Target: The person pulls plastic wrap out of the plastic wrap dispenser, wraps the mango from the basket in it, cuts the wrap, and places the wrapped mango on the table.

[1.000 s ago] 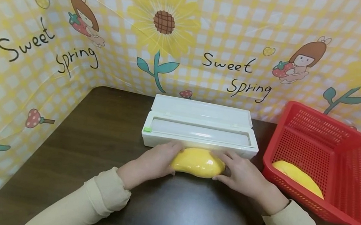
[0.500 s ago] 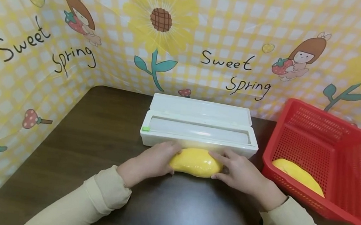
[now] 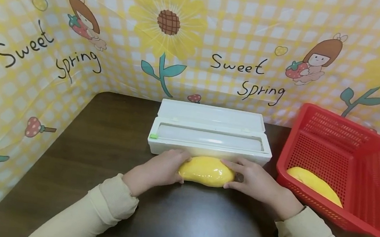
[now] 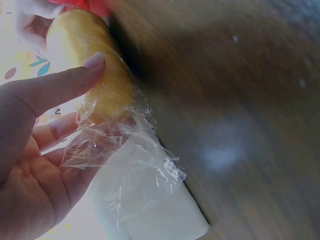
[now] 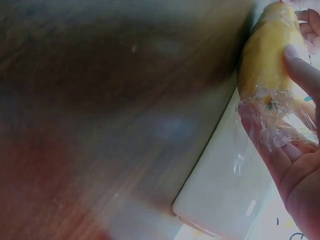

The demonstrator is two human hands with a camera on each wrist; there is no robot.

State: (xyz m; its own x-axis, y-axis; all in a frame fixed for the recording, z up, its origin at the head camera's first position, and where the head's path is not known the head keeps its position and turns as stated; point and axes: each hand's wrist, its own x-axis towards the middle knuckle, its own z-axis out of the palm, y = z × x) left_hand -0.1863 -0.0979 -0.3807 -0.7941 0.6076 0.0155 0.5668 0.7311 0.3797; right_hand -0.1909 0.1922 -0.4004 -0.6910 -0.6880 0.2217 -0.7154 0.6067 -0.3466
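A glossy yellow mango (image 3: 208,171) lies crosswise in front of an open white cling film dispenser (image 3: 165,147). My left hand (image 3: 166,166) holds its left end and my right hand (image 3: 258,183) its right end, thumbs on the near side. Clear cling film (image 4: 125,145) covers the mango in the left wrist view, with loose crumpled film sticking out past the end by the left palm. More crumpled film (image 5: 272,117) bunches at the other end, against the right fingers. The mango's underside is hidden.
On the right stands a red perforated basket (image 3: 369,186) with another yellow mango (image 3: 316,186) inside. The dispenser's raised lid (image 3: 211,115) leans back near the patterned cloth (image 3: 126,60). A green slider (image 3: 154,136) sits at its left end. Dark wooden tabletop (image 3: 191,228) lies underneath.
The view shifted slightly. Both hands keep their hold on the mango's ends, and the mango stays in practically the same place before the dispenser.
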